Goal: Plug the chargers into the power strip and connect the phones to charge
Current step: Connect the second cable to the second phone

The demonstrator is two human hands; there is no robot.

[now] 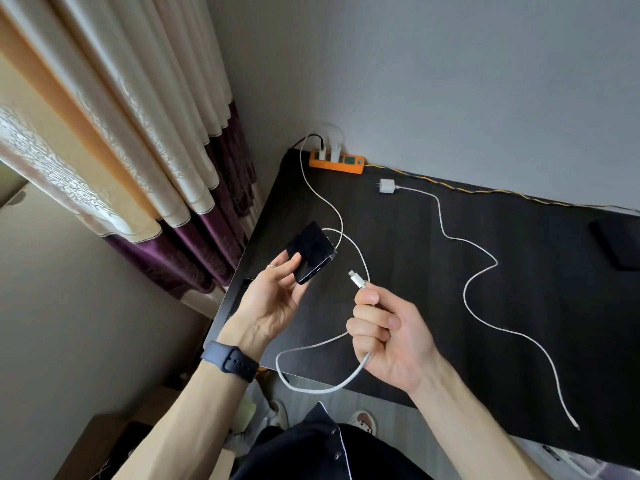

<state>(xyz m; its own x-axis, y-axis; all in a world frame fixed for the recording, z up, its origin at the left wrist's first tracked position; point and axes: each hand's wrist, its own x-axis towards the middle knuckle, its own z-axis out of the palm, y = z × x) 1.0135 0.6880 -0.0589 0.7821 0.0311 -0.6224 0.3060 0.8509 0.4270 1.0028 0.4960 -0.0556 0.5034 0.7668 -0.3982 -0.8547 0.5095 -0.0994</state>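
My left hand [273,299] holds a dark phone [311,252] above the table's left edge, its port end turned toward my right hand. My right hand [391,337] is closed on a white cable [322,344], and the cable's connector tip [356,278] sticks out a short way from the phone's port without touching it. An orange power strip [337,162] lies at the far corner against the wall with two white chargers [329,152] plugged in. A third white charger [385,186] lies unplugged on the dark table [519,306], its cable [485,268] snaking to the near edge. A second dark phone [620,242] lies far right.
Cream and purple curtains [166,188] hang to the left of the table. The strip's yellow-black cord [485,192] runs along the wall. Cardboard boxes [114,441] sit on the floor at lower left. A dark watch band [230,362] is on my left wrist.
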